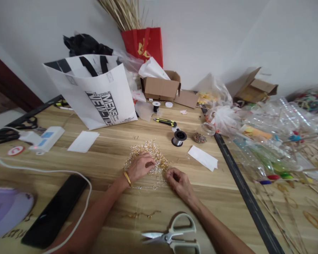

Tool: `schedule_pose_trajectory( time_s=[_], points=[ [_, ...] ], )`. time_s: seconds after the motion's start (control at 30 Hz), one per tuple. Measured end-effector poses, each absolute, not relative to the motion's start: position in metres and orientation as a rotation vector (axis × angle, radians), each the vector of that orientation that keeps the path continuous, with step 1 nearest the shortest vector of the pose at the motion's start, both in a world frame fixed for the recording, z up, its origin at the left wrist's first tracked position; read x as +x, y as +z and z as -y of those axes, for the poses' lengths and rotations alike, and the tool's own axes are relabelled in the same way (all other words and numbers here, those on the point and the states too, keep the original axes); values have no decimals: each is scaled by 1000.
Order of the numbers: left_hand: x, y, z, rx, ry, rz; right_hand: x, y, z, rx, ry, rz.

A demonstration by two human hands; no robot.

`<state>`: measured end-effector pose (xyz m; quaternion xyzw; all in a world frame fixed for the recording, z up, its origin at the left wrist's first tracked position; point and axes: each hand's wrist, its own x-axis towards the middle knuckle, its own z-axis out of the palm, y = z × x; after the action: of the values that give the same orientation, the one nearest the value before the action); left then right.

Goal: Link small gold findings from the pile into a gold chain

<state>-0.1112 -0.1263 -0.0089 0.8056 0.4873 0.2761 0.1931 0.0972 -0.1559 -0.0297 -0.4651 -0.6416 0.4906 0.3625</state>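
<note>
A loose pile of small gold and clear beads [151,148] lies on the wooden table. Over its front edge rests my left hand [141,166], a gold bracelet [127,179] at the wrist. Its fingers curl down among the beads, and what they pinch is hidden. At the pile's right corner, my right hand [179,180] has thumb and forefinger pressed together; anything between them is too small to name. A thin silver chain [143,187] with a ring at its end lies just in front of the hands. Nearer me is a short gold chain [143,214].
Scissors [172,235] lie at the front, blades pointing left. Behind the beads are a wire spool [178,137], a yellow utility knife [165,122] and a white bag [95,95]. A phone [57,210] and a white cable [88,201] lie left; plastic packages [270,141] crowd the right.
</note>
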Motion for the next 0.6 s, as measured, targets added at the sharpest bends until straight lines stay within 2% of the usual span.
schedule_pose_trajectory(
  time_s=[0.27, 0.6],
  points=[
    [-99, -4, 133, 2539, 531, -1269, 97, -25, 156, -1209, 1187, 1709],
    [-100, -4, 132, 2529, 486, -1218, 98, -27, 156, -1200, 1204, 1704]
  ],
)
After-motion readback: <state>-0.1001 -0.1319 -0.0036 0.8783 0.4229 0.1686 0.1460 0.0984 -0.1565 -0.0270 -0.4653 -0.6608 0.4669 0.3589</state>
